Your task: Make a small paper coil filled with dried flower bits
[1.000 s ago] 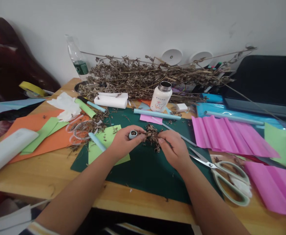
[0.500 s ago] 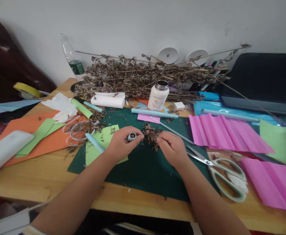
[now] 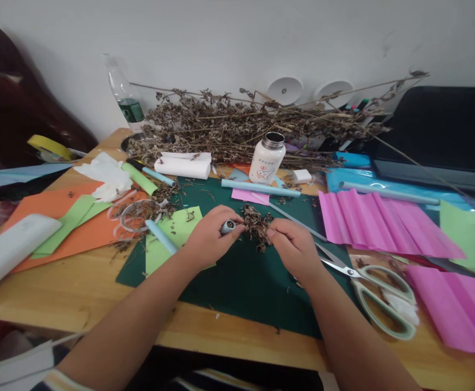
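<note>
My left hand [image 3: 208,239] is closed round a small light-blue paper tube [image 3: 228,226], its open end facing up. My right hand [image 3: 295,248] pinches a clump of dried brown plant bits [image 3: 257,224] that lies between both hands. Both hands rest over a dark green cutting mat [image 3: 237,282] on a wooden table [image 3: 78,288]. A light-green paper sheet [image 3: 180,228] lies under my left wrist.
A heap of dried stems [image 3: 241,125] runs along the wall. A white bottle [image 3: 266,158], a plastic water bottle [image 3: 125,99], white-handled scissors [image 3: 375,293], pleated pink paper [image 3: 379,228], orange paper [image 3: 66,217], rolled paper tubes [image 3: 260,188] and a black case [image 3: 444,136] surround the mat.
The hands stay together on the clump; my left hand has turned the blue tube slightly toward the plant bits. The view shifted a little.
</note>
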Action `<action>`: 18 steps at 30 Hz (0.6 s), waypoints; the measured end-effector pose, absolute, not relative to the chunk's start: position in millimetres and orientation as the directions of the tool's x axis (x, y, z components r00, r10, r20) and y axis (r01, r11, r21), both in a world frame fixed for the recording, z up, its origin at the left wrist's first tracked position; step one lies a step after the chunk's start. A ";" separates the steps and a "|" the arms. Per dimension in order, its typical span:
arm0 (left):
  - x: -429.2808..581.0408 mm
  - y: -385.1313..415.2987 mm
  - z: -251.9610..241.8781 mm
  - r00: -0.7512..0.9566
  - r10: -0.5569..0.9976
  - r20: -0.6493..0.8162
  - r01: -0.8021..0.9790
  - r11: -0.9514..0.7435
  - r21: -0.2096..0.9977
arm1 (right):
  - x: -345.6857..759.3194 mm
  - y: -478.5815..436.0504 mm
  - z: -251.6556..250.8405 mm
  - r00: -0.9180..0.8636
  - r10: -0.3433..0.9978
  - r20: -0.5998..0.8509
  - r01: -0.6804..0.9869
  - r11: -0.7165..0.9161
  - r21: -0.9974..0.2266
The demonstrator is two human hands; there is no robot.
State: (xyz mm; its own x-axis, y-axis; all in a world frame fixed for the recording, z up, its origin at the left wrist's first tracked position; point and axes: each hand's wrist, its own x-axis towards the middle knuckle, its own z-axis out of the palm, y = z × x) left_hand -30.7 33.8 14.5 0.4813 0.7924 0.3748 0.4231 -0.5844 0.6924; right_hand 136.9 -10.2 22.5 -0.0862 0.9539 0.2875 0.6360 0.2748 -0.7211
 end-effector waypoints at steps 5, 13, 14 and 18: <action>-31.2 30.7 13.4 0.473 0.835 0.282 0.328 -0.464 0.823 | 138.5 -11.2 21.9 -0.048 0.962 0.268 0.606 0.241 -0.758; -28.7 27.4 19.0 0.447 0.871 0.205 0.431 -0.411 0.803 | 139.2 -10.9 24.1 -0.024 0.976 0.218 0.548 0.195 -0.814; -28.7 27.0 19.7 0.442 0.872 0.208 0.422 -0.407 0.810 | 139.2 -10.9 24.2 -0.019 0.976 0.215 0.541 0.191 -0.819; -30.3 25.5 20.0 0.421 0.880 0.218 0.356 -0.382 0.853 | 139.1 -10.8 24.3 -0.001 0.977 0.212 0.522 0.181 -0.833</action>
State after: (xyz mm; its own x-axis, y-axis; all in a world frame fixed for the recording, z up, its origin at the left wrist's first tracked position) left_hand -30.3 25.5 20.0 0.4210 0.8804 0.2183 0.3562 -0.3817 0.8529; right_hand 139.1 -10.8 24.3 -0.0013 0.9773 0.2119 0.5220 0.1814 -0.8335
